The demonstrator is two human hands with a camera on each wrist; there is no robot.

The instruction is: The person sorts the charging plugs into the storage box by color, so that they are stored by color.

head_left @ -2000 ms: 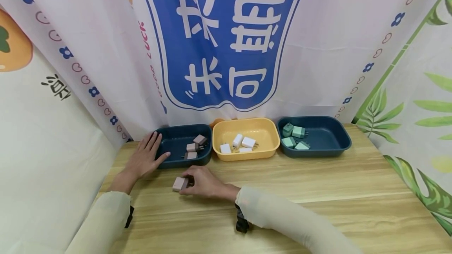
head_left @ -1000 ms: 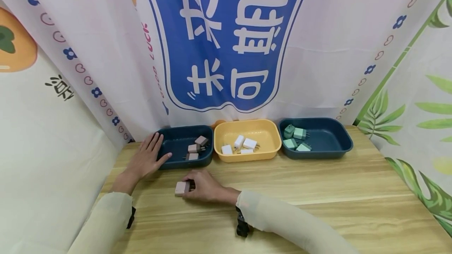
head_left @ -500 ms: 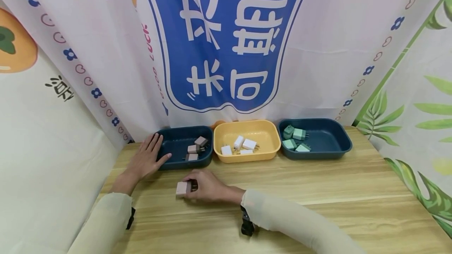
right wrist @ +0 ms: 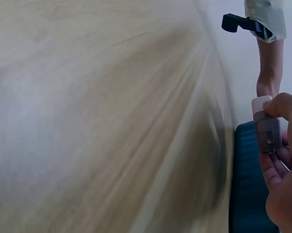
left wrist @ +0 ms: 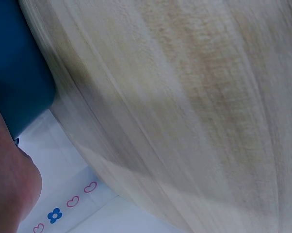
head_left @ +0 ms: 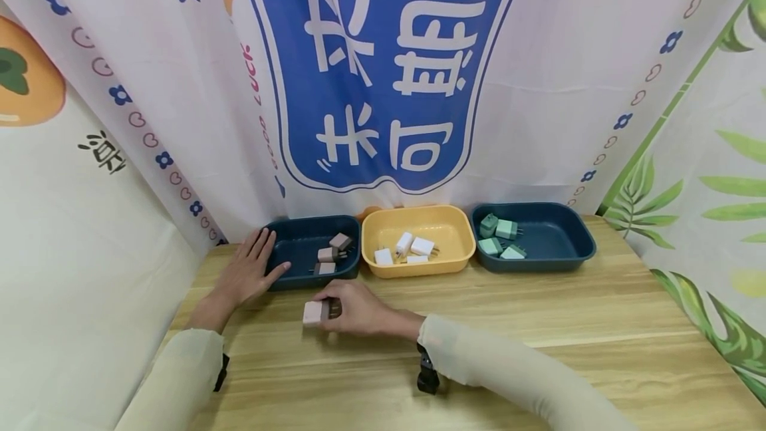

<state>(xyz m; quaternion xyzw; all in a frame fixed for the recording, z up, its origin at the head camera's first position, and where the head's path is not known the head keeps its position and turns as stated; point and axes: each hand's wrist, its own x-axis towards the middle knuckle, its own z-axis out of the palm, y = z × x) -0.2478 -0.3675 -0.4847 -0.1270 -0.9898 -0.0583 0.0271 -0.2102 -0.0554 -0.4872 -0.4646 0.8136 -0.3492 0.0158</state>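
Note:
Between thumb and fingers, my right hand [head_left: 359, 309] pinches a pink-and-grey plug charger [head_left: 315, 313], its metal prongs facing the palm. In the right wrist view the same charger [right wrist: 266, 125] shows its grey prong side. The hand is in front of the left dark blue bin [head_left: 293, 281], where several similar pink chargers [head_left: 326, 255] lie at the right end. My left hand [head_left: 247, 268] rests with spread, straight fingers on that bin's left rim. In the left wrist view only part of the left hand [left wrist: 12, 179] shows, beside the bin's wall [left wrist: 20, 68].
A yellow bin [head_left: 419, 270] with several white chargers [head_left: 422, 247] stands in the middle of the row. To its right is another dark blue bin [head_left: 556, 245] holding several green chargers [head_left: 507, 229]. Behind the wooden table [head_left: 479, 324] hangs a printed curtain [head_left: 538, 118].
My right hand has shifted slightly right and, in the last half second, a little up toward the bins, carrying the pink charger. The left hand stays on the bin.

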